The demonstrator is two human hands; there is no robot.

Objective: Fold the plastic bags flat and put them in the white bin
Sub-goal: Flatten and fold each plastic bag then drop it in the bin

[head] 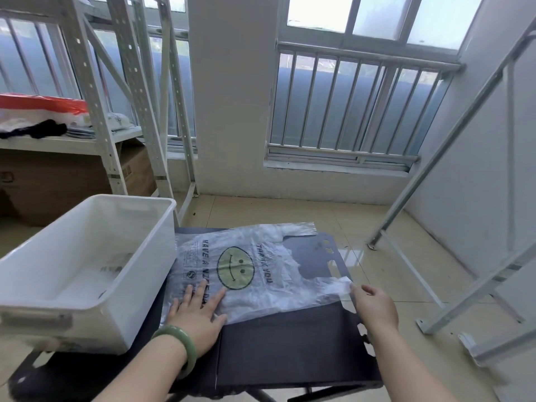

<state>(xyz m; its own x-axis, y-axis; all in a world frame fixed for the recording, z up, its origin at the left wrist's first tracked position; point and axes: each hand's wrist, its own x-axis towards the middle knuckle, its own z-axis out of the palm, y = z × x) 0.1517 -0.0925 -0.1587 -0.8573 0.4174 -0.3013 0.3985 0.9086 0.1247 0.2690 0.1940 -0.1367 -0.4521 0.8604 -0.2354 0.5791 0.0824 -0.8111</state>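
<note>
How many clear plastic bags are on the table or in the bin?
2. One smiley bag lies spread on the black table, the left hand pressing it. One folded bag seems to lie in the white bin; more may hide beneath it.

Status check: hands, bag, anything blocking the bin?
Left hand flat, pressing plastic bag to the dark table. Right hand pinches its handle end. Bag spread out, not yet folded. White bin beside it, nothing between.
</note>
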